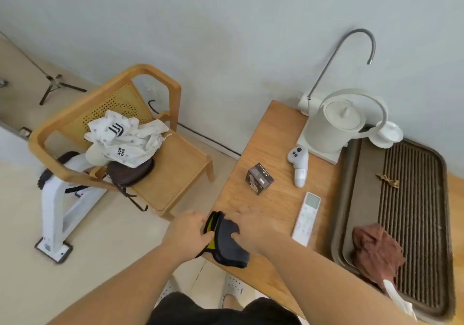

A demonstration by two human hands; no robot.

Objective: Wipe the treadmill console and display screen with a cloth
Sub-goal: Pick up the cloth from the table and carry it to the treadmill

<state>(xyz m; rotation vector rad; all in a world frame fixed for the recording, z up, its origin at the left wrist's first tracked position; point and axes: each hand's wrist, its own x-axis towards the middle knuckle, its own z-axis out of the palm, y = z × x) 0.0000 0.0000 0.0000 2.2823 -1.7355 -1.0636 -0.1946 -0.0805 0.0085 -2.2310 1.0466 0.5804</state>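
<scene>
Both my hands hold a black case with a yellow lining (227, 243) at the near left corner of the wooden table (271, 128). My left hand (187, 234) grips its left side, fingers reaching into the opening. My right hand (253, 231) presses on its right side from above. A crumpled reddish-brown cloth (376, 252) lies apart from my hands on the dark slatted tea tray (439, 174) at the right. No treadmill console or display screen shows in this view.
On the table stand a white kettle (334, 126), a white game controller (298, 166), a small dark box (259, 178) and a white remote (307, 218). A wooden chair (173, 164) piled with clothes stands left, a white exercise-machine frame (54, 214) behind it.
</scene>
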